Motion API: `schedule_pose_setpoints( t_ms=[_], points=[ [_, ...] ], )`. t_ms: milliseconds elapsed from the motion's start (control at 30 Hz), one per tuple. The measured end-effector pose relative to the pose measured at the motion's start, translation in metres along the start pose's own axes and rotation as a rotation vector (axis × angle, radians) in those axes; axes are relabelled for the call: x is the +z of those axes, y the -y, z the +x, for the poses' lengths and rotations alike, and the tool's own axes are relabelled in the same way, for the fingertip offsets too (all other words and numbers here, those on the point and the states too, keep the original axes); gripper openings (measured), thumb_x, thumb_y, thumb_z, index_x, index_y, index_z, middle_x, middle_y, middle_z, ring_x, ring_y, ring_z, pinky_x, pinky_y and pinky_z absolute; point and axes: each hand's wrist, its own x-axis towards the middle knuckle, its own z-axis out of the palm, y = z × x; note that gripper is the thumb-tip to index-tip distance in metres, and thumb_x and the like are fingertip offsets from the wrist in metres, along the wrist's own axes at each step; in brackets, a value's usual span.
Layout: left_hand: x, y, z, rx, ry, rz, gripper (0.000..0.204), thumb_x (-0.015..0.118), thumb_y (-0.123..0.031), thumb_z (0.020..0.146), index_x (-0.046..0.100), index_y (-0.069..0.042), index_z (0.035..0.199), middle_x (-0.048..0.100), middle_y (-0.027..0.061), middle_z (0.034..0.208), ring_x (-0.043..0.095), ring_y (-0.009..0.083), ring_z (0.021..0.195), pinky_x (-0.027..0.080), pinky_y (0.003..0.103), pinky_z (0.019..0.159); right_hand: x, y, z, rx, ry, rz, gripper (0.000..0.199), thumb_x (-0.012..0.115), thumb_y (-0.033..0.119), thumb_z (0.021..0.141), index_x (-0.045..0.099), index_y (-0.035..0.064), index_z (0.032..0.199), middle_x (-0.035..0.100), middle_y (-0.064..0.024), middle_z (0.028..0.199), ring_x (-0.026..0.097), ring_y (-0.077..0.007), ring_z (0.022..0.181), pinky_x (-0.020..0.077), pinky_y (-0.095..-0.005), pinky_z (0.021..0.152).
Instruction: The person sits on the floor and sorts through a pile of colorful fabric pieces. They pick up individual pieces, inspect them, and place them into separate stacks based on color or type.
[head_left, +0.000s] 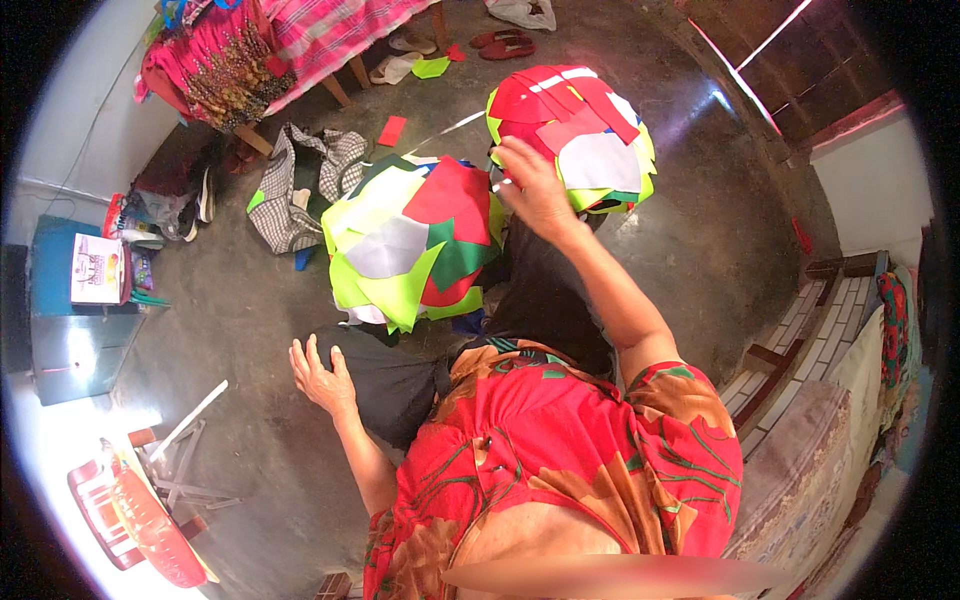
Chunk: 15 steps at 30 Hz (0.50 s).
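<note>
Two rounded heaps of flat cloth pieces in red, lime, white and green stand in front of me. The nearer heap of cloth pieces point(385, 245) is just ahead of my knees. Farther off and to the right is the other heap of cloth pieces point(600, 160), mostly red on top. My right hand point(538, 195) is raised between the two, beside the far heap's left edge, with its fingers stretched out. I cannot tell whether it touches the cloth. Over my left thigh, my left hand point(325, 380) hovers with fingers spread and nothing in it.
Left of the near heap lies a checkered cloth point(290, 225). A loose red piece point(392, 130) and a lime piece point(431, 67) are on the floor. Dark red shoes point(503, 45) sit beyond. Pink plaid cloth point(335, 35) covers furniture at far left; a wooden bench point(785, 385) stands right.
</note>
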Motion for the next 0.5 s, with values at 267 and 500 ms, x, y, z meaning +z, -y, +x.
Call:
schedule_pose_setpoints(
  t_ms=[267, 500],
  points=[
    [-0.001, -0.002, 0.000, -0.006, 0.013, -0.006, 0.047, 0.067, -0.024, 0.080, 0.056, -0.012, 0.124, 0.044, 0.0115, 0.139, 0.036, 0.0305, 0.132, 0.029, 0.048, 0.106, -0.067, -0.087, -0.052, 0.159, 0.157, -0.469, 0.073, 0.074, 0.021, 0.072, 0.042, 0.0104, 0.136, 0.039, -0.0155, 0.142, 0.036, -0.0305, 0.133, 0.0296, -0.0443, 0.106],
    [-0.001, -0.001, 0.002, -0.024, 0.041, 0.005, 0.047, 0.064, -0.026, 0.083, 0.054, -0.015, 0.128, 0.043, 0.0103, 0.140, 0.035, 0.0306, 0.133, 0.028, 0.049, 0.107, -0.051, -0.118, -0.067, 0.204, 0.120, -0.434, 0.060, 0.067, 0.017, 0.079, 0.046, 0.0131, 0.135, 0.044, -0.0106, 0.140, 0.038, -0.0282, 0.132, 0.0294, -0.0439, 0.107]
  ],
)
